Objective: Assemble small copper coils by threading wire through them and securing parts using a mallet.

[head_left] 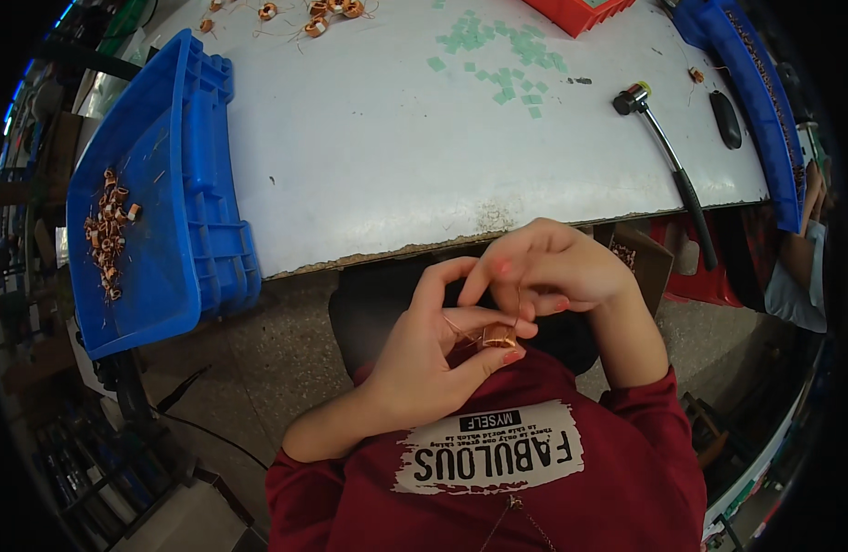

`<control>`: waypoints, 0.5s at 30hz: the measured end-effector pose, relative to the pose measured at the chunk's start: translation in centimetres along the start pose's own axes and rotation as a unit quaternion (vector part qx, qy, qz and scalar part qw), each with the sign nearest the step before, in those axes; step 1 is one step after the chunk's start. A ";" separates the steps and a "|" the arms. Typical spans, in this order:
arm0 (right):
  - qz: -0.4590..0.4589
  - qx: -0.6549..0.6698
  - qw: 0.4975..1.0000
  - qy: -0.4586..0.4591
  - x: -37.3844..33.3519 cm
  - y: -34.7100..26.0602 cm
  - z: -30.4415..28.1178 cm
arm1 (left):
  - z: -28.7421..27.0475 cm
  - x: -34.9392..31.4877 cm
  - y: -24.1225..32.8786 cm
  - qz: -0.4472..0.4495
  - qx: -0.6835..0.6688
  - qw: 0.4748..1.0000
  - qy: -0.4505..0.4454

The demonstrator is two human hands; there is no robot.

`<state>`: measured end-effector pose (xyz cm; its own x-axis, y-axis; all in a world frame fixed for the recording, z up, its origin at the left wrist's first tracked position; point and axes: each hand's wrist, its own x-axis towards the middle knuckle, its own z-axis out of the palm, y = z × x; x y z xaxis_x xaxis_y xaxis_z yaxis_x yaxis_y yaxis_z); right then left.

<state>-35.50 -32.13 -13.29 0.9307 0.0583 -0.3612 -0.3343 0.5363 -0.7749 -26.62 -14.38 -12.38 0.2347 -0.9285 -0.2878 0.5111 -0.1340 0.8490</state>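
Note:
Just beyond the table's near edge, over my lap, my left hand (419, 363) pinches a small copper-wound coil (499, 338) between thumb and fingers. Close above it, my right hand (571, 271) has its fingers bent together around a thin copper wire (519, 302) that rises from the coil. Another strand of wire loops across the fingers of the left hand. The fingertips of the right hand partly hide the grip on the wire.
At left, a blue bin (199, 175) holds several coils (109, 235). More coils (336, 7), green squares (507, 81) and a red bin (576, 17) lie toward the table's far side. A hammer (668, 147) overhangs the near edge at right, beside a black oval object (726, 120) and blue tray (753, 101).

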 end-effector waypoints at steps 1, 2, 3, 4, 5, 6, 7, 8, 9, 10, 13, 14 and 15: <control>0.034 -0.008 0.997 -0.073 0.4 -0.1 -0.2 | 0.1 -0.1 -0.2 -0.008 0.049 0.999 0.005; 0.067 -0.015 0.987 -0.146 0.7 -0.2 -0.3 | 0.1 -0.3 -0.3 -0.016 0.098 0.995 0.010; 0.068 -0.013 0.987 -0.145 0.9 -0.3 -0.5 | 0.1 -0.3 -0.2 -0.018 0.097 0.995 0.010; 0.053 -0.043 0.978 -0.196 1.1 -0.5 -0.7 | 0.1 -0.2 0.1 -0.039 0.138 0.990 -0.001; 0.038 -0.073 0.966 -0.245 1.1 -0.7 -0.8 | 0.1 -0.2 0.5 -0.059 0.178 0.982 -0.013; 0.022 -0.102 0.950 -0.293 1.2 -0.7 -0.9 | 0.1 -0.1 0.8 -0.079 0.218 0.972 -0.026; 0.006 -0.131 0.932 -0.338 1.1 -0.7 -0.9 | 0.1 0.0 0.9 -0.099 0.258 0.960 -0.041; 0.007 -0.129 0.931 -0.343 1.2 -0.5 -0.8 | 0.1 -0.2 0.5 -0.101 0.258 0.960 -0.036; 0.005 -0.103 0.952 -0.289 1.3 -0.1 -0.7 | 0.0 -0.4 -0.4 -0.079 0.235 0.969 -0.018; 0.003 -0.076 0.971 -0.228 1.1 0.2 -0.4 | -0.1 -0.5 -1.3 -0.058 0.211 0.976 -0.006; -0.001 -0.017 0.995 -0.101 0.5 1.7 -0.1 | -0.4 -0.6 -2.6 -0.020 0.164 0.986 0.015; -0.014 0.049 0.996 -0.068 -0.1 2.8 -0.4 | -0.5 -0.5 -2.7 0.010 0.193 0.981 0.014; -0.026 0.114 0.992 -0.036 -0.8 3.8 -0.8 | -0.5 -0.5 -2.7 0.041 0.223 0.974 0.014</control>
<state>-37.61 -30.83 -16.41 0.9567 0.0820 -0.2792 -0.2512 0.7170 -0.6502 -27.69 -13.36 -14.78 0.2856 -0.9332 -0.2183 0.0818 -0.2032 0.9757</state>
